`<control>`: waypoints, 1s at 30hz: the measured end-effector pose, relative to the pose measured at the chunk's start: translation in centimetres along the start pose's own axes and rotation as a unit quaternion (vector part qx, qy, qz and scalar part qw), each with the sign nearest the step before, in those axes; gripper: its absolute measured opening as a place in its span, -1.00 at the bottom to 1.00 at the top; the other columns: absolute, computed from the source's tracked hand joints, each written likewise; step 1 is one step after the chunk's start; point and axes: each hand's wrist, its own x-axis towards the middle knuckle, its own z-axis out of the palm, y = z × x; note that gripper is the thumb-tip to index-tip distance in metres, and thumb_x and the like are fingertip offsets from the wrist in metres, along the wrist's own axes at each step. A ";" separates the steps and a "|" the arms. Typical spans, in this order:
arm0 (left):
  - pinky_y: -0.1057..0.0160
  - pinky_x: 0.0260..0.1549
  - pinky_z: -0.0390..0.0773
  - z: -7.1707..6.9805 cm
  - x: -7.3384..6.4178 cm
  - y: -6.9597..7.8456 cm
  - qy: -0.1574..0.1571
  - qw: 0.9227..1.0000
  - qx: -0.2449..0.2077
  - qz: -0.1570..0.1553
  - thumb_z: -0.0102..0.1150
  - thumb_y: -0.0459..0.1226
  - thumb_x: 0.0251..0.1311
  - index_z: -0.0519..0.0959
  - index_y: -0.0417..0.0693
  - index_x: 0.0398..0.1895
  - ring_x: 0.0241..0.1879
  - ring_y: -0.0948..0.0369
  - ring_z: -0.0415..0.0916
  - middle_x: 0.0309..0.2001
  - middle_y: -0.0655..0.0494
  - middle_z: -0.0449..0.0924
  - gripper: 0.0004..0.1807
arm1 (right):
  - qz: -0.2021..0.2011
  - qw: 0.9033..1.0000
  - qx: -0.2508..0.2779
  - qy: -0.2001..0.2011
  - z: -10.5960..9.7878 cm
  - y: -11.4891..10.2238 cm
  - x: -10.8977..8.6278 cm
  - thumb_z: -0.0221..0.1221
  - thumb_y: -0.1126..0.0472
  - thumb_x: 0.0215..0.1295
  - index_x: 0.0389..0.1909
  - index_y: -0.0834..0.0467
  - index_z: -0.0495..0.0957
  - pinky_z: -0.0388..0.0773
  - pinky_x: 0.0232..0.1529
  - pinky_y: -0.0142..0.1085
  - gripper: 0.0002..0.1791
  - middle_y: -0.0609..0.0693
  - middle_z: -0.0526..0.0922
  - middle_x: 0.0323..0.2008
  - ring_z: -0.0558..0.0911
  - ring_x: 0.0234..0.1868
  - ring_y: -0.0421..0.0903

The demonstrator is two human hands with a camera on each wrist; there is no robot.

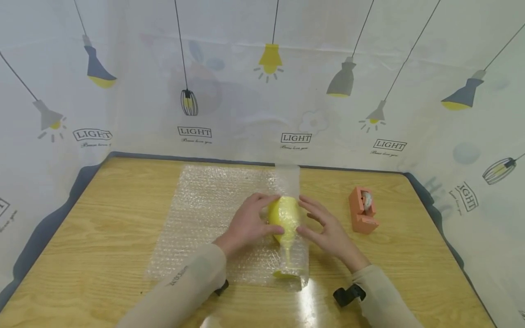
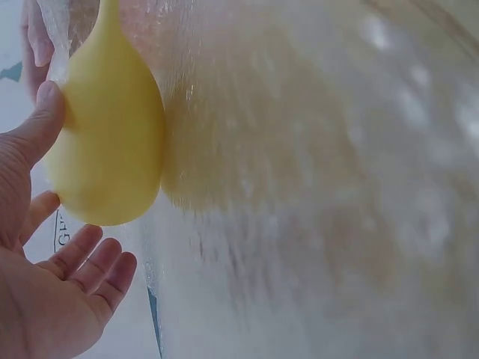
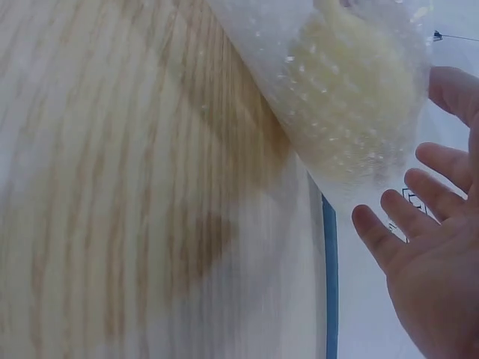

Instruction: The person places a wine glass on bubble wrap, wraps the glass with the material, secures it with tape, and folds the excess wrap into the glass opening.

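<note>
A yellow wine glass [image 1: 275, 217] lies on its side on a sheet of bubble wrap [image 1: 209, 205], its foot toward the near edge. One end of the wrap is folded over the right part of its bowl and stem. On the bowl's left side, the thumb and index finger of my left hand [image 1: 251, 219] touch it; in the left wrist view the other fingers are spread loosely off the glass [image 2: 112, 134]. My right hand [image 1: 333, 233] is at the folded wrap's right side, thumb and fingertips along it. Its fingers are loosely extended in the right wrist view.
Right of the hands stands a coral tape dispenser [image 1: 362, 210] holding a roll of tape. The wrap spreads left across the wooden table [image 1: 94, 237]. Behind the table's far edge hangs a white cloth [image 1: 238, 105] printed with lamps.
</note>
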 end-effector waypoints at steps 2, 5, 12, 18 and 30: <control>-0.14 0.33 0.44 -0.2 0.0 -0.2 0.002 1.000 -0.001 0.001 0.61 0.06 -0.07 0.34 0.27 0.54 0.34 0.04 0.38 0.40 0.10 0.40 0.03 | 0.007 1.000 -0.002 -0.007 0.1 0.0 0.1 0.35 0.34 0.31 0.46 0.27 0.36 0.46 0.33 0.18 -0.29 0.24 0.25 0.54 0.30 0.49 0.28; -0.13 0.33 0.44 -0.4 -0.1 -0.4 0.002 1.000 -0.001 0.009 0.62 0.05 -0.07 0.36 0.23 0.53 0.33 0.05 0.39 0.38 0.09 0.41 0.02 | 0.011 1.000 -0.007 -0.013 0.3 -0.1 0.2 0.36 0.31 0.31 0.47 0.25 0.36 0.47 0.32 0.18 -0.28 0.24 0.25 0.54 0.30 0.49 0.28; -0.14 0.30 0.48 -1.0 -0.2 -0.7 -0.004 1.000 -0.013 0.011 0.63 0.03 -0.09 0.37 0.17 0.53 0.30 0.01 0.44 0.39 0.06 0.41 0.02 | 0.007 1.000 -0.021 -0.012 0.8 -0.7 0.7 0.38 0.30 0.29 0.48 0.26 0.35 0.48 0.32 0.17 -0.25 0.26 0.26 0.53 0.31 0.49 0.26; -0.03 0.15 0.62 -1.4 -0.4 -1.1 -0.008 1.000 -0.016 0.022 0.64 -0.01 -0.09 0.37 0.08 0.52 0.19 -0.02 0.51 0.35 0.00 0.44 0.03 | 0.003 0.999 -0.035 -0.006 1.4 -1.5 1.1 0.42 0.28 0.24 0.45 0.29 0.37 0.50 0.30 0.16 -0.24 0.25 0.29 0.51 0.33 0.48 0.26; 0.04 0.21 0.60 -1.6 -1.1 -1.8 -0.038 0.989 -0.139 0.016 0.57 -0.18 0.08 0.30 0.04 0.56 0.29 -0.09 0.51 0.39 -0.03 0.39 -0.04 | -0.002 0.999 -0.041 0.003 1.8 -1.6 1.3 0.45 0.27 0.21 0.42 0.29 0.39 0.51 0.29 0.17 -0.24 0.21 0.33 0.50 0.36 0.46 0.25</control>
